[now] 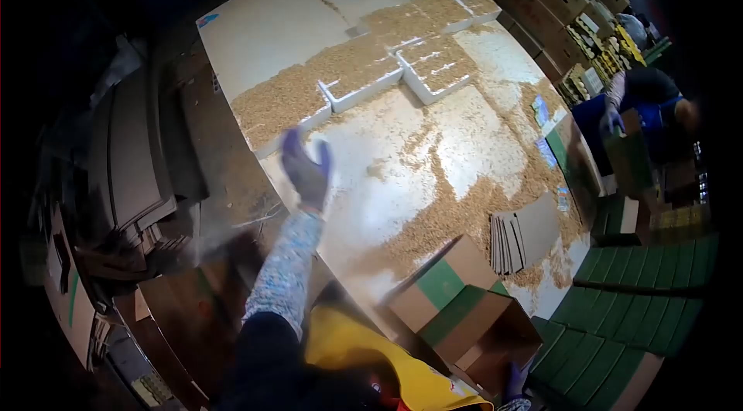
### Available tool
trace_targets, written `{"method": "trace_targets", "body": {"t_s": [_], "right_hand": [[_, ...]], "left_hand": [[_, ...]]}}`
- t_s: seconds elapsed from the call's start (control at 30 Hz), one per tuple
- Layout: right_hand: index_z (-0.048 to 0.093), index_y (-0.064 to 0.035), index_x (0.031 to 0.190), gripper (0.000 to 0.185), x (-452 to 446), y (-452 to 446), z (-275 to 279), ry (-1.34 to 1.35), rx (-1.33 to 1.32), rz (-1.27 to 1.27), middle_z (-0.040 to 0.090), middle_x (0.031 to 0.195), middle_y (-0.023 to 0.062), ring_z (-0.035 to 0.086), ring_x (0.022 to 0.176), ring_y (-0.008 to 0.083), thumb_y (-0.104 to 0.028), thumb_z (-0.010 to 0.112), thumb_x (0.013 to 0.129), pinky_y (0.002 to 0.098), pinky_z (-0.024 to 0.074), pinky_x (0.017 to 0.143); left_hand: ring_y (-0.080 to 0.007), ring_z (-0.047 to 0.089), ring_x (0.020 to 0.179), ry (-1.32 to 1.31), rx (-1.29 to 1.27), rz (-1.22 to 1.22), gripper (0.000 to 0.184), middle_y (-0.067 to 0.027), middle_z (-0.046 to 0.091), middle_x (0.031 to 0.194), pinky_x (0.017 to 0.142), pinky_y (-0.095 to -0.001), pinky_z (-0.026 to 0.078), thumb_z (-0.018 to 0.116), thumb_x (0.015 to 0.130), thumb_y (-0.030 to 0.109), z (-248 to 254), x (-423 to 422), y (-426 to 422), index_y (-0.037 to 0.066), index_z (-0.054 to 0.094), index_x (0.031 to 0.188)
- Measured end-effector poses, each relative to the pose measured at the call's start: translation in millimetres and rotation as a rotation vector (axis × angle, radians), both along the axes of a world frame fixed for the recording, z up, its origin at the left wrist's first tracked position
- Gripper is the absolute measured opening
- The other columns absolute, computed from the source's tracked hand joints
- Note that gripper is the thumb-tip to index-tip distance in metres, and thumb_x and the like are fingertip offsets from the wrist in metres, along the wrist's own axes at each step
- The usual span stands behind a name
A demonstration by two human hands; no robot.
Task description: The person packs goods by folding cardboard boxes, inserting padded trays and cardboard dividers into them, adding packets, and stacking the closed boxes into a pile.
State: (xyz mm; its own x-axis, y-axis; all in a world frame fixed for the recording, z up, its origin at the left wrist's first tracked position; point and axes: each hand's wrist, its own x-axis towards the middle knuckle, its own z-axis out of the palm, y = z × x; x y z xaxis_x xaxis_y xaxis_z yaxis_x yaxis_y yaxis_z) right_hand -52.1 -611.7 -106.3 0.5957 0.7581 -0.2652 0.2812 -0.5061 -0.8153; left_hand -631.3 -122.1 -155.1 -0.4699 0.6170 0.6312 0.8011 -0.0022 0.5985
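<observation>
My left hand [307, 171], in a purple and grey glove, is stretched over the table's left edge, thumb apart from the fingers and nothing in it. Just beyond it are white foam trays [364, 94] under brown sawdust-like material [282, 105]. At the bottom right, my right hand [515, 381], also gloved, is at the near side of an open cardboard box [464, 318] with a green stripe. It appears to grip the box's edge, though the fingers are partly hidden. The box tilts at the table's near edge with its flaps spread.
A stack of cardboard sheets [526, 233] lies on the table [255, 47] among loose shavings. Green cartons [619, 326] stand in rows at right. Beyond them, a co-worker [646, 101] with a gloved hand handles a green box [628, 152]. Flattened cardboard [128, 155] leans at left.
</observation>
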Motion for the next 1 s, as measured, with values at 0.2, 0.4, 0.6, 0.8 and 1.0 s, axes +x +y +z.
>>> {"method": "trace_targets", "body": {"t_s": [0.2,0.4,0.6,0.8,1.0], "right_hand": [[0.017,-0.0040,0.151,0.072,1,-10,8,0.087,-0.099,0.000,0.040,0.142,0.0120,0.042,0.125,0.0219,-0.004,0.052,0.087,0.0327,0.0353,0.104],[0.022,-0.0028,0.149,0.062,-11,-10,15,0.149,-0.035,-0.021,0.039,0.144,0.0117,0.042,0.126,0.0226,-0.023,0.048,0.096,0.0328,0.0343,0.106],[0.043,0.0002,0.138,0.049,1,-16,-36,0.524,0.252,-0.269,0.052,0.131,0.0090,0.050,0.117,0.0164,-0.034,0.036,0.104,0.0305,0.0389,0.104],[0.038,0.0063,0.139,0.053,-45,34,38,0.024,0.070,-0.122,0.050,0.136,0.0176,0.046,0.126,0.0238,-0.032,0.038,0.102,0.0323,0.0322,0.108],[0.048,-0.0062,0.135,0.058,-48,42,16,-0.217,0.165,-0.203,0.060,0.110,0.0303,0.055,0.107,0.0464,-0.049,0.032,0.099,0.0476,0.0417,0.096]], "left_hand": [[-0.0328,0.051,0.115,-1.270,-0.486,-0.091,0.066,-0.0189,0.042,0.136,0.089,-0.0438,0.050,0.064,0.082,0.027,-107,-196,40,-0.001,0.038,0.137],[-0.0315,0.050,0.115,-1.371,-0.618,-0.102,0.049,-0.0142,0.048,0.125,0.090,-0.0475,0.049,0.054,0.090,0.030,-99,-180,-73,0.004,0.047,0.132],[-0.0331,0.053,0.119,-1.508,-0.636,-0.637,0.056,-0.0143,0.050,0.131,0.096,-0.0476,0.049,0.046,0.085,0.014,26,-92,-183,0.006,0.038,0.140],[-0.0277,0.058,0.109,-1.306,-0.992,-1.000,0.051,-0.0096,0.056,0.119,0.092,-0.0405,0.051,0.049,0.085,0.010,143,40,-183,0.006,0.042,0.135],[-0.0108,0.045,0.068,0.041,-0.739,-1.670,0.083,-0.0042,0.049,0.089,0.064,-0.0217,0.042,0.050,0.072,-0.006,183,163,-202,0.010,0.022,0.148]]}}
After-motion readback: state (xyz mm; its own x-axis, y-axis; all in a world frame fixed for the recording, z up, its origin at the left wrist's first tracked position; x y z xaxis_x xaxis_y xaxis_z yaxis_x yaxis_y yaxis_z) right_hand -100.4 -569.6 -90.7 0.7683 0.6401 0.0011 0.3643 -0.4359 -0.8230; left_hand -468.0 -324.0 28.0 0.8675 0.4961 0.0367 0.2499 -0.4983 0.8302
